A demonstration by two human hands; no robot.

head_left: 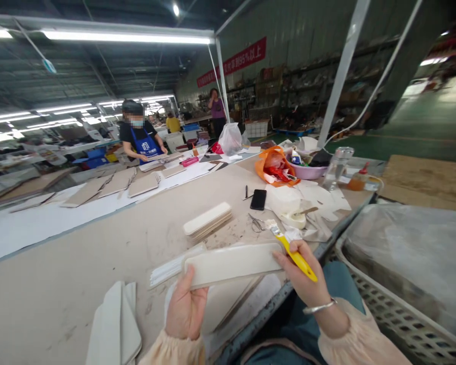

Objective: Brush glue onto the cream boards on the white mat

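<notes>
A long off-white panel with rounded corners (231, 264) is held between both hands above the table. My left hand (186, 309) grips its left end, thumb on top. My right hand (304, 274) is closed around a yellow-handled paintbrush (298, 261), whose bristles point away from me, while its fingers also touch the panel's right end. Beyond the panel lies a stack of similar pieces (207, 219). Thin white strips (169, 271) lie behind my left hand, and more long white pieces (116, 324) are at the lower left. Flat sheets (228, 304) lie under the panel.
Scissors (256, 223), a black phone (258, 199) and a white glue container (294, 218) lie to the right. Farther back are an orange bag (275, 165) and a purple basin (311, 172). A plastic crate (395, 309) stands beside the table. Across it, a co-worker (142, 134) handles panels.
</notes>
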